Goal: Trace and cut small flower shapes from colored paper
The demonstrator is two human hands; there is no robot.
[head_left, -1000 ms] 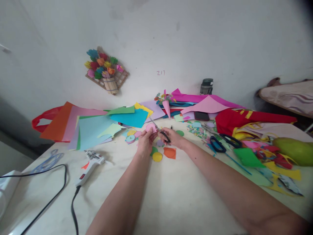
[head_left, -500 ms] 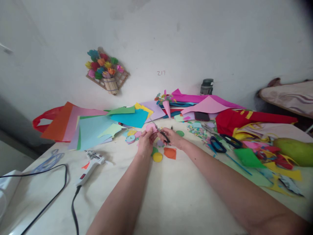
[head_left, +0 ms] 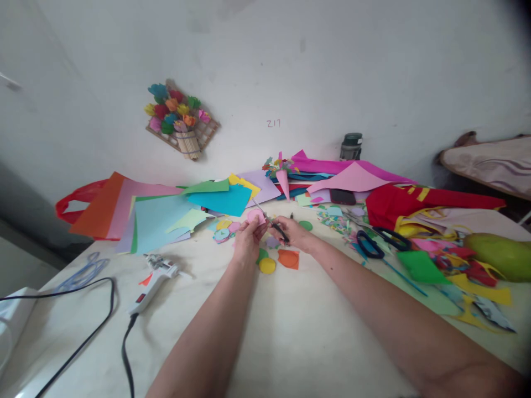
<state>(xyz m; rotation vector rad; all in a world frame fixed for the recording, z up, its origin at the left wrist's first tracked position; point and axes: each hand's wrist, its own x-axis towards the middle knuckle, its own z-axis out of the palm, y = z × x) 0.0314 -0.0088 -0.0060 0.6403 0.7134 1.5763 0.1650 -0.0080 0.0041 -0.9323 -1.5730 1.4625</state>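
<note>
My left hand (head_left: 249,239) pinches a small piece of pink paper (head_left: 255,216) above the middle of the table. Small dark-handled scissors (head_left: 279,230) are gripped in my right hand (head_left: 292,233), their blades pointing up and left beside the pink paper. Whether the blades touch it I cannot tell. Just below the hands lie a yellow paper circle (head_left: 267,266), a green circle (head_left: 261,255) partly covered by my left hand, and an orange paper piece (head_left: 289,259) with a round outline. More paper circles (head_left: 222,235) lie left of my left hand.
A glue gun (head_left: 151,287) with a black cord lies at left. Coloured sheets (head_left: 161,221) spread behind it. A pink paper cone of flowers (head_left: 282,182) stands at the back. Large blue-handled scissors (head_left: 370,245), paper scraps (head_left: 336,221), a phone (head_left: 342,197) and a green fruit (head_left: 498,257) are at right.
The scissors and my right hand have shifted very slightly against the pink paper. My left hand keeps its hold, and everything else stays in place.
</note>
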